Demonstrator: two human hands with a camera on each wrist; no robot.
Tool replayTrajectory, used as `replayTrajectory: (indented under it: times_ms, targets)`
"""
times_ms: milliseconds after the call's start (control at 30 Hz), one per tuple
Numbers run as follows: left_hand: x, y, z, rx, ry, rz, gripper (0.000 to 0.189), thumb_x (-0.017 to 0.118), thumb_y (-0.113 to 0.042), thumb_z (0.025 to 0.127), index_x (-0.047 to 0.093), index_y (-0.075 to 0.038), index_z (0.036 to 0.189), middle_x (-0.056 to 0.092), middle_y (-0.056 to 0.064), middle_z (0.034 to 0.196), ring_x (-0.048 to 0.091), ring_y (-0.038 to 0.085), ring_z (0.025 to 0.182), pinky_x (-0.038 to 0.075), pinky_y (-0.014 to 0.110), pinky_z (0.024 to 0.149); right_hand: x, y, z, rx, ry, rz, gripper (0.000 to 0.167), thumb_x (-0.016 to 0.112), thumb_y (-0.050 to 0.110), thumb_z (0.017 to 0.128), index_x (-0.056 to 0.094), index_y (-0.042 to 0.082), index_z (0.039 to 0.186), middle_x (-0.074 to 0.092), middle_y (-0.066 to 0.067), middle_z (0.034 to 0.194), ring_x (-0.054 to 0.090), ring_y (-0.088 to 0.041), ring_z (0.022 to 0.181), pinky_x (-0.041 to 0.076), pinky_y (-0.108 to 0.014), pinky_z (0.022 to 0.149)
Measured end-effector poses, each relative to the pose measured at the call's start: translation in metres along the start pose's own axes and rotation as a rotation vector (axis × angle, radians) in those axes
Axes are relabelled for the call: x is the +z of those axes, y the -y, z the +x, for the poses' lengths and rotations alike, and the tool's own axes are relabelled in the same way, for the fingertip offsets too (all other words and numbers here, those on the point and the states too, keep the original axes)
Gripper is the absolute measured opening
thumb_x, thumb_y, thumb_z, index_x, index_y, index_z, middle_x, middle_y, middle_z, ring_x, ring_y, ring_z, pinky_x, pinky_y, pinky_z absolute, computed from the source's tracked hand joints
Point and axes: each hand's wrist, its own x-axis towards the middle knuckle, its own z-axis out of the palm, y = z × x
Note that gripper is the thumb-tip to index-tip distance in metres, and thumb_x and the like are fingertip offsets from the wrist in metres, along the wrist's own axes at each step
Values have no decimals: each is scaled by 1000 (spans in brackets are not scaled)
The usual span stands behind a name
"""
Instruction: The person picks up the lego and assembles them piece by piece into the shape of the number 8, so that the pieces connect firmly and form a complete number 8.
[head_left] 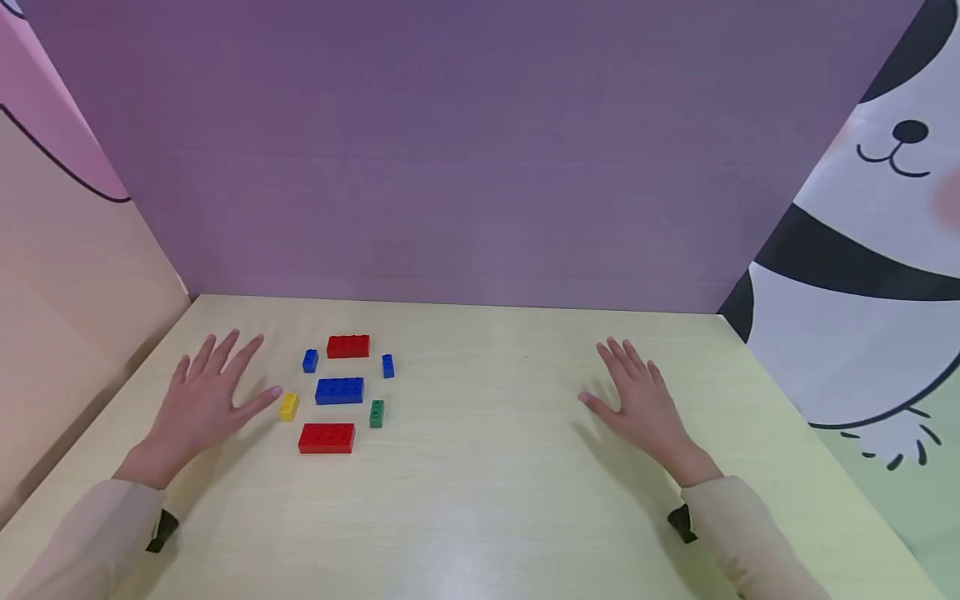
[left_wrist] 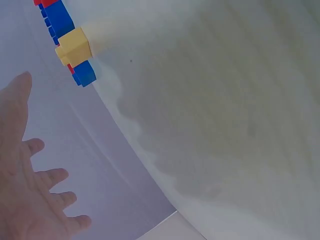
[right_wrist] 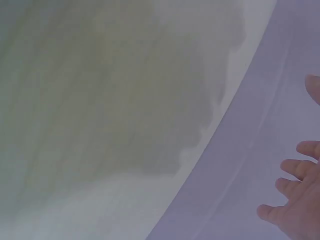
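My left hand (head_left: pixel 201 404) is spread over the left side of the table with nothing in it. Its thumb tip comes close to a small yellow brick (head_left: pixel 288 407). Right of that lie a long blue brick (head_left: pixel 340 391), a red brick (head_left: pixel 326 438) nearer me and another red brick (head_left: pixel 348 347) farther back. Two small blue bricks (head_left: pixel 310 361) flank the far red one, and a small green brick (head_left: pixel 377 414) lies right of the long blue one. Over the table's right side my right hand (head_left: pixel 643 410) holds nothing, its fingers straight and thumb apart.
The pale wooden table (head_left: pixel 480 500) ends at a purple back panel (head_left: pixel 465 167). A side panel (head_left: pixel 67 317) borders the left, and a panda-printed panel (head_left: pixel 862 250) stands along the right. Both forearms wear light sleeves, each with a dark strap piece at the wrist.
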Motion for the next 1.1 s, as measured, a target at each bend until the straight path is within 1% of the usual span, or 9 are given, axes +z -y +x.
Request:
replayTrajectory:
  times_ms: [200,367,467,633,733,800,933,1100]
  targets:
    - [1,0,0,25,0,-7,77,58,-53,81,29,-14,142,31,26,141,24,47,129,19,68,97,7,9,3,-53,-20,9,70,65,37,81,38,2,135,38,-20,140,31,-38,132,26,-61,100]
    - [2,-1,0,42,-6,-11,77,62,-51,78,36,-11,138,35,26,138,29,48,125,23,67,96,11,19,4,-80,-9,14,69,66,37,80,39,2,134,40,-18,139,37,-36,128,29,-58,100]
    - [3,-1,0,68,-28,-23,74,67,-46,77,40,-8,135,39,26,135,35,47,121,28,65,94,13,25,5,-91,12,23,69,66,37,80,40,3,134,41,-17,139,41,-36,125,31,-56,100]
    - [4,-1,0,119,-58,-58,68,72,-37,74,47,-6,129,47,25,127,45,44,114,38,62,87,18,36,6,-135,35,25,70,67,37,80,40,2,133,42,-17,138,44,-36,122,33,-53,99]
    - [5,-1,0,116,-39,-85,66,72,-37,75,48,-5,128,50,24,125,47,43,112,41,60,86,20,44,6,-167,40,26,70,69,36,78,41,1,133,43,-17,137,46,-35,121,36,-52,98]
    - [4,-2,0,106,-16,-109,65,72,-37,76,48,-5,127,50,23,125,47,42,112,42,59,86,22,48,6,-188,44,29,70,70,35,78,41,1,133,44,-17,136,46,-34,121,37,-52,97]
    - [1,-3,-1,74,56,-140,65,70,-39,77,48,-6,128,50,23,126,47,43,113,43,58,86,23,58,7,-216,62,34,70,70,35,77,42,2,133,45,-15,135,45,-31,123,38,-51,97]
    - [-2,-5,0,48,141,-168,66,69,-40,78,47,-6,129,50,24,127,45,44,114,42,58,87,25,70,8,-241,87,49,68,71,35,77,44,4,131,47,-13,134,45,-29,123,39,-48,97]
